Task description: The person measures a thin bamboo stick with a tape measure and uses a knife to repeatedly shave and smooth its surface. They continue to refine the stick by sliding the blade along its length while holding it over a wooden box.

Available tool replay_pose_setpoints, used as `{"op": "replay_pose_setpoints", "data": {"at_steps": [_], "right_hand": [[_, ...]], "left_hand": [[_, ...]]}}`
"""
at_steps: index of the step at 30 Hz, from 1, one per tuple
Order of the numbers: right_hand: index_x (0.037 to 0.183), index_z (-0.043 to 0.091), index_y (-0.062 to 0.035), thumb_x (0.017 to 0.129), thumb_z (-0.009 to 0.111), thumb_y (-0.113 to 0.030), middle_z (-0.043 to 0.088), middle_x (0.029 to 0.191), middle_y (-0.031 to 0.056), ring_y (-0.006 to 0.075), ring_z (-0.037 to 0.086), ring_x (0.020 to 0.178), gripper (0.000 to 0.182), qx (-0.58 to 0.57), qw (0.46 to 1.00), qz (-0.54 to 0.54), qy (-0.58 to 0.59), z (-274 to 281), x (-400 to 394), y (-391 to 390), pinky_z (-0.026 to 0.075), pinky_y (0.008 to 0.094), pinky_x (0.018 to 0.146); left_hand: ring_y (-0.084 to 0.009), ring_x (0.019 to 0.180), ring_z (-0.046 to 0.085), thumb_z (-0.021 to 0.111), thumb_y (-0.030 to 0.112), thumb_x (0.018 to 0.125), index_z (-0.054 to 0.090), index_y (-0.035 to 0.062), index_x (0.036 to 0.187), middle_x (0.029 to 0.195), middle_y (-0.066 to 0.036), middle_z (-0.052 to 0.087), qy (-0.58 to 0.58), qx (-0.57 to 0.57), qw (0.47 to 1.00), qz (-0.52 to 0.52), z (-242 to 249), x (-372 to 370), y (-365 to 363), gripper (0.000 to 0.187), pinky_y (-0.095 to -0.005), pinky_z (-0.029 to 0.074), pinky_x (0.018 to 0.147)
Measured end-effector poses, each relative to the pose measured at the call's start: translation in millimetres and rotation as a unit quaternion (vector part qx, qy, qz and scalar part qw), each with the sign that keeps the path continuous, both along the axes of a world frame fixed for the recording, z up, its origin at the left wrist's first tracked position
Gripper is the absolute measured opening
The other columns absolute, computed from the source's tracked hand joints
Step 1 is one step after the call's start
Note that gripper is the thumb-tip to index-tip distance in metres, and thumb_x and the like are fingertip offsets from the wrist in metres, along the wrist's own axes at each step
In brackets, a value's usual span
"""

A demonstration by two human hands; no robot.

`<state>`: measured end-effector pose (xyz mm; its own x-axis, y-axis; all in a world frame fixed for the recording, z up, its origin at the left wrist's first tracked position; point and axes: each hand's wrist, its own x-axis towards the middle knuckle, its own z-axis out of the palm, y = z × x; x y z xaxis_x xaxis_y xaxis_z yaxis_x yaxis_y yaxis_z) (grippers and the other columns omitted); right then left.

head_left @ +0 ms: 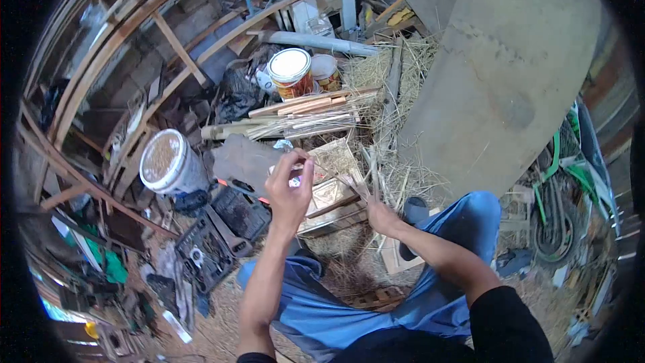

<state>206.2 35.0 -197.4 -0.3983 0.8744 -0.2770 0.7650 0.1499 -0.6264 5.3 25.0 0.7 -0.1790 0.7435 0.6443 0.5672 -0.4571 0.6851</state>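
A low wooden block or box (330, 203) stands in front of my knees, under my hands. Above it my left hand (290, 181) is raised, thumb and fingers pinched on the end of a thin wooden strip (334, 173). The strip slants down to the right, toward my right hand (383, 218). That hand is closed low beside the block's right side, by the strip's lower end. A narrow upright piece (373, 169) shows just above its fingers; I cannot tell whether it is in the grip.
Left lies an open tool case (201, 253), with a filled white bucket (164, 161) behind. A lidded paint bucket (289, 72) stands beyond a bundle of wood strips (312, 113). A large board (497, 74) leans at right. Straw (420, 178) covers the ground.
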Motion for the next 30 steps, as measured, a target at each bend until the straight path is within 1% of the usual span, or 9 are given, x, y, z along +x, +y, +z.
{"op": "replay_pose_setpoints", "data": {"at_steps": [2,4,6,11,13,20,24,26,30], "right_hand": [[0.115,0.045,0.0085,0.084,0.039,-0.003,0.062,0.089,0.0321,0.0457,0.062,0.089,0.033,-0.018,0.999,0.016,-0.034,-9.7,-3.2,9.4,0.048,0.0517,0.079],[0.114,0.043,0.0102,0.086,0.042,-0.007,0.060,0.089,0.0347,0.0475,0.060,0.090,0.033,-0.013,0.999,0.009,0.051,55.5,-19.1,3.3,0.045,0.0538,0.083],[0.098,0.044,0.0089,0.091,0.044,-0.012,0.058,0.079,0.0347,0.0502,0.059,0.077,0.022,0.025,0.989,-0.019,0.144,103.3,-40.4,2.7,0.047,0.0531,0.068],[0.098,0.042,0.0082,0.093,0.042,-0.011,0.056,0.073,0.0355,0.0487,0.060,0.073,0.020,0.054,0.975,-0.027,0.212,183.9,-61.0,-17.3,0.046,0.0531,0.062],[0.111,0.035,0.0157,0.083,0.039,0.003,0.055,0.059,0.0321,0.0458,0.060,0.058,0.032,0.123,0.971,-0.025,0.202,148.2,-61.2,-16.5,0.048,0.0529,0.055],[0.112,0.032,0.0174,0.080,0.031,0.009,0.059,0.063,0.0291,0.0420,0.061,0.054,0.033,0.058,0.986,-0.001,0.155,90.5,-48.1,-10.1,0.048,0.0471,0.046],[0.113,0.032,0.0121,0.090,0.028,-0.006,0.058,0.086,0.0385,0.0526,0.058,0.086,0.030,-0.053,0.997,-0.043,0.043,24.2,-13.3,-15.5,0.045,0.0555,0.079],[0.117,0.033,0.0127,0.090,0.029,-0.004,0.059,0.089,0.0375,0.0482,0.060,0.088,0.032,-0.062,0.996,-0.052,0.035,11.8,-18.8,-12.4,0.046,0.0533,0.080],[0.116,0.038,0.0134,0.087,0.036,-0.002,0.060,0.089,0.0350,0.0448,0.062,0.089,0.033,-0.045,0.997,-0.067,0.019,-10.1,-23.9,-6.3,0.048,0.0508,0.079]], "left_hand": [[-0.0158,0.074,0.066,0.061,0.000,0.085,0.059,-0.0031,0.095,0.085,-0.011,0.065,0.001,-0.011,1.000,0.005,-0.4,0.2,4.1,0.010,-0.0271,0.056,0.061],[-0.0157,0.073,0.066,0.061,0.000,0.086,0.059,-0.0036,0.095,0.084,-0.010,0.064,-0.058,-0.030,0.998,-0.004,3.4,-2.0,6.4,0.010,-0.0272,0.057,0.061],[-0.0158,0.073,0.066,0.061,-0.001,0.085,0.059,-0.0040,0.094,0.084,-0.011,0.064,-0.051,-0.022,0.998,-0.002,5.8,-5.2,6.9,0.010,-0.0272,0.056,0.061],[-0.0160,0.070,0.067,0.063,-0.002,0.084,0.059,-0.0047,0.091,0.080,-0.012,0.064,-0.011,0.003,1.000,-0.015,4.2,4.1,5.9,0.009,-0.0264,0.055,0.060],[-0.0161,0.069,0.067,0.063,-0.002,0.083,0.059,-0.0043,0.091,0.079,-0.012,0.064,0.005,-0.003,1.000,-0.008,1.8,5.4,4.7,0.009,-0.0262,0.054,0.060],[-0.0162,0.068,0.066,0.064,0.000,0.083,0.059,-0.0032,0.090,0.078,-0.012,0.064,0.012,0.002,0.999,0.031,-10.3,-2.1,8.9,0.009,-0.0266,0.052,0.061],[-0.0160,0.070,0.066,0.064,0.000,0.084,0.059,-0.0026,0.091,0.080,-0.012,0.064,-0.079,-0.033,0.996,-0.016,-3.7,6.7,6.9,0.009,-0.0266,0.053,0.063],[-0.0161,0.072,0.065,0.063,0.000,0.084,0.059,-0.0025,0.091,0.083,-0.012,0.064,0.038,0.025,0.999,0.011,-1.9,4.1,6.6,0.009,-0.0261,0.053,0.064],[-0.0157,0.072,0.065,0.063,-0.002,0.084,0.059,-0.0025,0.091,0.083,-0.012,0.064,-0.015,-0.016,1.000,0.015,2.7,2.6,7.2,0.008,-0.0269,0.054,0.064]]}}
